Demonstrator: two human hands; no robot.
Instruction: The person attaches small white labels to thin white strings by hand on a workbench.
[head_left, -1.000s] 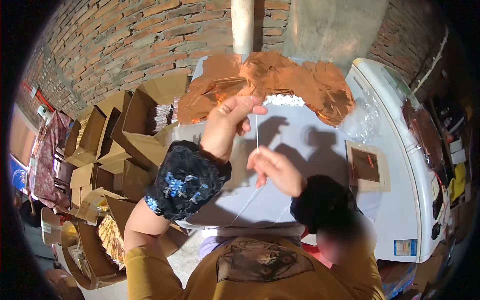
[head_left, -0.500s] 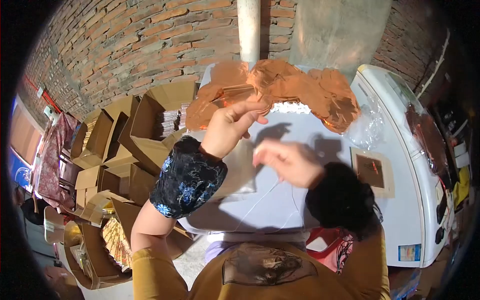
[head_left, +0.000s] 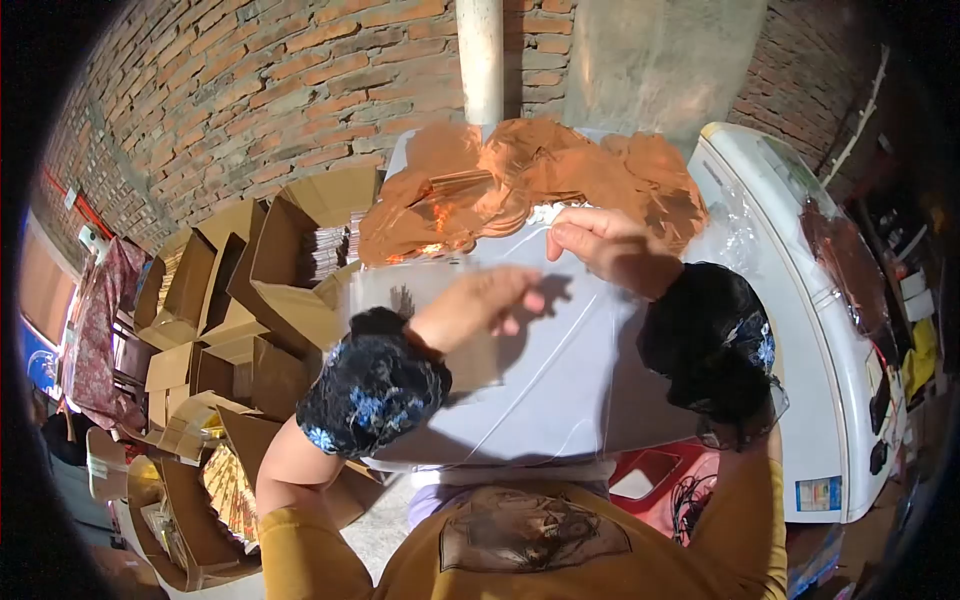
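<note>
My right hand (head_left: 608, 248) reaches to the inner edge of the copper-coloured foil pieces (head_left: 540, 160). Thumb and forefinger are pinched together beside the small white pieces (head_left: 546, 213); what lies between them is too small to make out. A fine pale line seems to trail from those fingertips toward the left. My left hand (head_left: 478, 305) hovers lower, over the pale tabletop (head_left: 540, 400), near a clear plastic sheet (head_left: 385, 290). Its fingers are bent and smeared by motion. Thin white threads (head_left: 535, 378) run across the tabletop toward my body.
Open cardboard boxes (head_left: 270, 250) crowd the left side, some holding stacked bundles. At right stands a white chest-like appliance (head_left: 800, 340) with clear plastic (head_left: 728, 240) against it. A brick wall (head_left: 270, 90) and white pipe (head_left: 481, 60) close off the back.
My right hand has moved forward from mid-table to the white pieces by the foil. My left hand has dropped back toward me, away from the foil. The view has shifted slightly.
</note>
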